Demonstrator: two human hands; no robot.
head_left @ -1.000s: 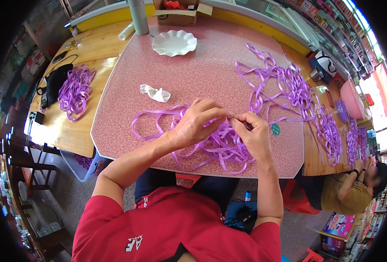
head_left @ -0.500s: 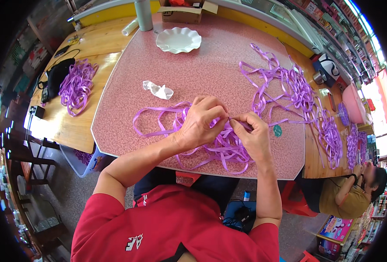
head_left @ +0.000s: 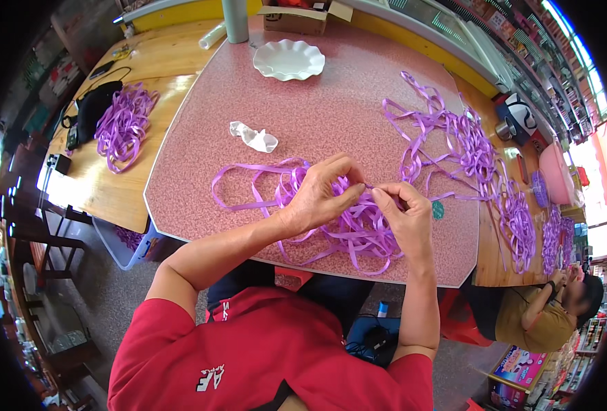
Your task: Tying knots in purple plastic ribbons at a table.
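My left hand [head_left: 326,190] and my right hand [head_left: 406,211] meet above a loose heap of purple ribbon [head_left: 358,229] near the front edge of the pink speckled table. Thumb and fingers of each hand pinch the ribbon, and the fingertips almost touch. The exact bit between them is small and partly hidden by the fingers. Loops of the heap spread out to the left from under my left hand. A second tangle of purple ribbon [head_left: 464,144] lies to the right, with one strand running toward my right hand.
A white scalloped plate [head_left: 289,60], a crumpled white tissue [head_left: 254,137] and a pale green cylinder [head_left: 235,20] rest on the pink table [head_left: 194,137]. More purple ribbon [head_left: 122,129] lies on the wooden table at left. A person in a brown top [head_left: 533,318] sits at right.
Both hands stay pinched on the ribbon. My right hand has turned slightly, and the fingertips have shifted a little to the right. The whole view has moved slightly.
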